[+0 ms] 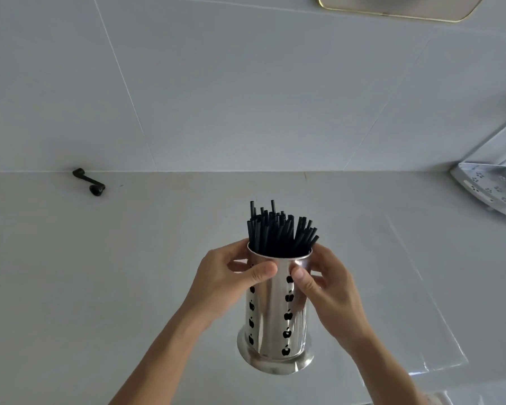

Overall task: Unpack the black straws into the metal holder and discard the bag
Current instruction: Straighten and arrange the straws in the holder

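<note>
A: On the pale grey surface (100,287), what stands against the tiled wall (246,83)?

B: A small black crank-shaped part (89,181) lies at the junction of surface and wall, far left. A perforated metal tray (491,190) sits at the right edge. A clear plastic bag (421,302) lies flat on the surface, right of centre. A gold-rimmed panel (398,7) shows at the top of the wall.

A: Describe the metal holder (275,311).

B: Upright polished steel cylinder on a flared round base, with columns of apple-shaped cut-outs. It stands at centre, near the front edge. The black straws (278,232) fill it, their ends projecting unevenly above the rim and fanning slightly right.

A: State of the hands?

B: The left hand (231,282) and right hand (330,287) both grip the holder just below its rim, thumbs pressed on the near face, fingers curled round the sides.
</note>
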